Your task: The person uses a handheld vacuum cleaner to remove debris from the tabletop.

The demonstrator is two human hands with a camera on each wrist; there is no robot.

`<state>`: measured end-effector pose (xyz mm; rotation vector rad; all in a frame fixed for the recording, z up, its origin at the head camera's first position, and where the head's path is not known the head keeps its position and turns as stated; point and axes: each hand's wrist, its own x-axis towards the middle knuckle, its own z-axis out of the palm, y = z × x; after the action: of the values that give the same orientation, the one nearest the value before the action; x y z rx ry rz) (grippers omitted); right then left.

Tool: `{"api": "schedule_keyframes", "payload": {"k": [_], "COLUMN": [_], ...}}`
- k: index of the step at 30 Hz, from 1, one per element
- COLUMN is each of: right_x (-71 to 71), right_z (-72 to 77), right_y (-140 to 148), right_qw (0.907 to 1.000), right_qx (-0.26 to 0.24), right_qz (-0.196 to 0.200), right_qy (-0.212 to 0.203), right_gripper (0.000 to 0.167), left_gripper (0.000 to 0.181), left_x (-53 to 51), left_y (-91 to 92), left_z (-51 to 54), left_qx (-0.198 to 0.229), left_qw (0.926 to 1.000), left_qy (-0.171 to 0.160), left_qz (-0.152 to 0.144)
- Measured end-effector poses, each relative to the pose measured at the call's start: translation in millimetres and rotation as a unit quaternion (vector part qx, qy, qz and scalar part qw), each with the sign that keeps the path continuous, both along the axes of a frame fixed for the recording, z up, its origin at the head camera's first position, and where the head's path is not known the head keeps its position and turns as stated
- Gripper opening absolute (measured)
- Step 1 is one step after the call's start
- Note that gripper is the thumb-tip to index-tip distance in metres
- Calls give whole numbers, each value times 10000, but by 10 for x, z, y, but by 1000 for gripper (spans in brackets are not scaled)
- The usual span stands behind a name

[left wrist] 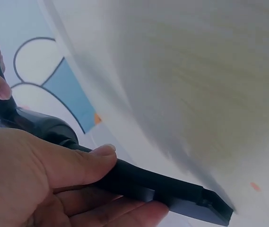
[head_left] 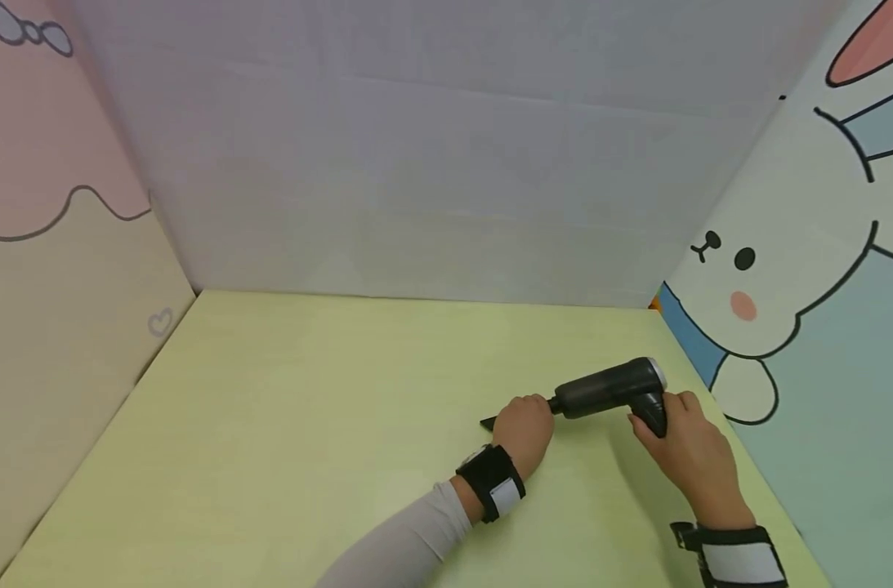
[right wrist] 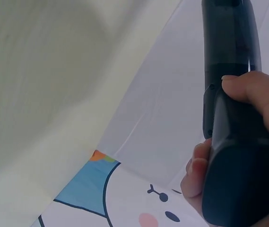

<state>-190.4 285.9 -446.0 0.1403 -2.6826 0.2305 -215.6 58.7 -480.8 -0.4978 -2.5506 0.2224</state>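
Note:
A black, gun-shaped handheld vacuum cleaner (head_left: 600, 391) is held above the yellow tabletop, right of the middle in the head view. My right hand (head_left: 694, 457) wraps round its handle, with the thumb (right wrist: 247, 90) against the dark body in the right wrist view. My left hand (head_left: 524, 431) grips the long, narrow nozzle (left wrist: 165, 187) between thumb and fingers. The nozzle's slanted tip (head_left: 488, 423) sticks out to the left, close to the tabletop; I cannot tell whether it touches. The left hand hides the nozzle's middle in the head view.
The pale yellow table (head_left: 270, 425) runs back to a plain whitish wall (head_left: 431, 180). A rabbit-printed panel (head_left: 806, 327) borders the right side, close to the right hand. A pink and cream panel (head_left: 56, 310) stands along the left edge.

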Motion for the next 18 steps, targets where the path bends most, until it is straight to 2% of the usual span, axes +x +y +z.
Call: {"api": "schedule_keyframes", "payload": {"k": [4, 8, 11, 18], "right_x": [65, 113, 143, 180], "right_z": [-16, -35, -31, -34], "right_y": [53, 47, 60, 75], "right_qw": [10000, 10000, 9999, 9999], "right_qx": [-24, -61, -61, -48], "right_qz": [3, 68, 78, 161], "right_qy": [-78, -40, 26, 15], "right_gripper": [53, 50, 50, 51], "left_gripper": [19, 19, 19, 19], "left_x": [79, 146, 177, 255], "left_y": [55, 84, 112, 107], "left_z": [-5, -64, -84, -78], "left_qx": [-325, -62, 134, -126], "left_qw": [9994, 9997, 9995, 9997], "left_qy": [-61, -45, 70, 66], "left_qz": [66, 248, 279, 199]}}
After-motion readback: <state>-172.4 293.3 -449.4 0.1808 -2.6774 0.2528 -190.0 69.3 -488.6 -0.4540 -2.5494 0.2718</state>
